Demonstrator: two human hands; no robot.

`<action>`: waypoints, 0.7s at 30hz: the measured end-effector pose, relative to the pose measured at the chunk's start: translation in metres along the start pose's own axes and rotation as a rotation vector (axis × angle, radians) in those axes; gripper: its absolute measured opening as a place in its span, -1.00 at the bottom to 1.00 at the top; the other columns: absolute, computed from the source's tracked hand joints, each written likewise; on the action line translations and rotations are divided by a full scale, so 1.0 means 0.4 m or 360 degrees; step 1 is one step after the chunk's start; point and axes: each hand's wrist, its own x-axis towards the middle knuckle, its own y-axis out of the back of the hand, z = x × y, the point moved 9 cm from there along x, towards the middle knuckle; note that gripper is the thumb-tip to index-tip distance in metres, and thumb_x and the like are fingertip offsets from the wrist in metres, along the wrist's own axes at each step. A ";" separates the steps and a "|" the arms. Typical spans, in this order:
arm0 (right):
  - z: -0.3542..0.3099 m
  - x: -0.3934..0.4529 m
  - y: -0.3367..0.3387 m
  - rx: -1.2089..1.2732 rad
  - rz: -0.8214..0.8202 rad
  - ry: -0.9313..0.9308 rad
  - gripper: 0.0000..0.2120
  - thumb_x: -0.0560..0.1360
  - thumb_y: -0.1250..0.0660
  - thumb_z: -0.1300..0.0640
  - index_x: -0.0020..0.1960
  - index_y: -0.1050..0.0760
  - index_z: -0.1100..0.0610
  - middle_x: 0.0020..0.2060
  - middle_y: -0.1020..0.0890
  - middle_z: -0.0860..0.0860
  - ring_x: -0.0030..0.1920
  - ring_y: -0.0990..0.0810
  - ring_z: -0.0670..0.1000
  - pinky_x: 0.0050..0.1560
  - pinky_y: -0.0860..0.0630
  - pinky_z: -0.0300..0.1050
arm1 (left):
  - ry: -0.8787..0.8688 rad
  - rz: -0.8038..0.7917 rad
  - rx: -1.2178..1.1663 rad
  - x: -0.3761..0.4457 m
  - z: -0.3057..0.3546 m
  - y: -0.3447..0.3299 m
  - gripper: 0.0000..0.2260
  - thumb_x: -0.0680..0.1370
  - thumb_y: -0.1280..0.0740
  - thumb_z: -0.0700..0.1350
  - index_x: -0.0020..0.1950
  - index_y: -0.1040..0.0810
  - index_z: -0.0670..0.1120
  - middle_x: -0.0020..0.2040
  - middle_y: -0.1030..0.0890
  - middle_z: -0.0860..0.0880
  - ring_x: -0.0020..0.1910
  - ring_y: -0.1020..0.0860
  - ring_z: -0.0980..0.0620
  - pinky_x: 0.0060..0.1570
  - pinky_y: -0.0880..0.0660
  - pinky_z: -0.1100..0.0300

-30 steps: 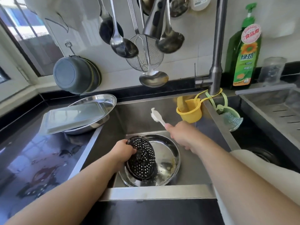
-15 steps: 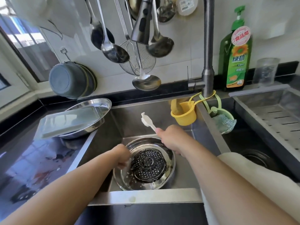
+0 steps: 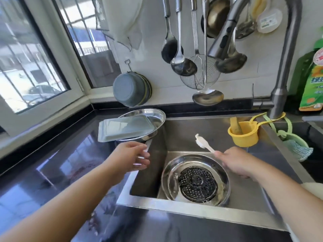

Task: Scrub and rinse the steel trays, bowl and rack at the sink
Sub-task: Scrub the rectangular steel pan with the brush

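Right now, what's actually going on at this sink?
A person is washing steel dishes. The right hand grips a white brush, bristles raised above the sink. In the basin a round steel tray holds a black perforated rack lying flat. The left hand, fingers relaxed and empty, reaches toward the counter's edge, where a rectangular tray rests on a steel bowl. No water is visibly running.
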 end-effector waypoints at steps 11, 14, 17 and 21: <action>-0.123 0.012 -0.022 -0.0523 0.0057 0.0056 -0.46 0.67 -0.13 -0.19 -0.17 -0.59 0.21 -0.25 -0.64 0.09 -0.16 -0.62 0.13 -0.13 -0.51 -0.05 | 0.0187 0.0504 -0.0789 0.207 -0.095 0.343 -0.78 0.71 -0.17 -0.21 0.34 -0.44 -0.19 0.02 -0.54 -0.19 -0.09 -0.62 -0.14 -0.25 -0.59 0.04; -0.171 0.016 -0.017 -0.0488 0.0130 0.0121 -0.48 0.65 -0.16 -0.20 -0.33 -0.47 0.11 -0.40 -0.54 0.02 -0.34 -0.51 0.06 -0.27 -0.36 -0.06 | 0.0181 0.0492 -0.0871 0.245 -0.075 0.360 -0.85 0.68 -0.19 -0.27 0.17 -0.53 -0.15 -0.07 -0.61 -0.16 -0.20 -0.57 -0.06 -0.16 -0.57 0.09; -0.166 0.021 -0.024 -0.0512 0.0153 0.0128 -0.47 0.65 -0.14 -0.23 -0.34 -0.43 0.09 -0.44 -0.51 0.00 -0.37 -0.46 0.04 -0.27 -0.33 -0.07 | 0.0188 0.0514 -0.0983 0.280 -0.056 0.365 -0.80 0.64 -0.21 -0.31 0.20 -0.55 -0.17 0.06 -0.64 -0.19 -0.08 -0.63 -0.10 -0.20 -0.62 0.08; -0.125 0.024 -0.026 -0.0446 0.0132 0.0063 -0.48 0.66 -0.14 -0.21 -0.31 -0.45 0.11 -0.45 -0.49 0.00 -0.37 -0.45 0.05 -0.26 -0.32 -0.06 | 0.0154 0.0497 -0.1276 0.284 -0.003 0.356 -0.71 0.69 -0.09 -0.32 0.29 -0.53 -0.18 0.13 -0.65 -0.22 0.01 -0.67 -0.17 -0.39 -0.66 -0.07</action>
